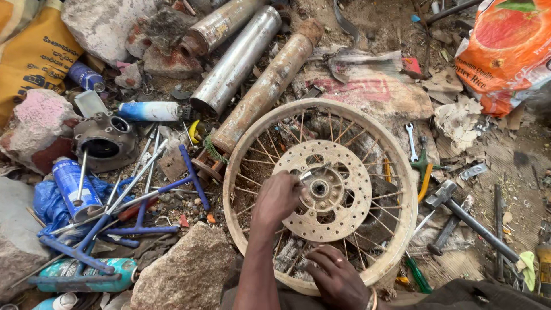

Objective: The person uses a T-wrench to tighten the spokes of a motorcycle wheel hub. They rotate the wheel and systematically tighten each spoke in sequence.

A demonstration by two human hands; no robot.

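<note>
A spoked wheel (pixel 321 195) lies flat on the dirt ground (pixel 390 28), its brake disc (pixel 350 189) facing up around the hub (pixel 319 188). The left hand (pixel 278 198) is curled over the disc just left of the hub, fingers closed round a thin metal tool (pixel 310 171) whose tip points toward the hub. The right hand (pixel 336 278) rests on the near rim (pixel 402 172), fingers bent and pressed on the spokes; whether it grips anything I cannot tell.

Beside the wheel's right edge lie a hammer (pixel 459 215), a small spanner (pixel 411 140) and a green-handled screwdriver (pixel 418 275). Beyond its far left edge three rusty metal cylinders (pixel 241 57) lie side by side. To the left are blue wheel braces (pixel 143 212), spray cans (pixel 72 186), an engine casing (pixel 103 140) and a rock (pixel 183 270). An orange sack (pixel 505 51) sits at the far right.
</note>
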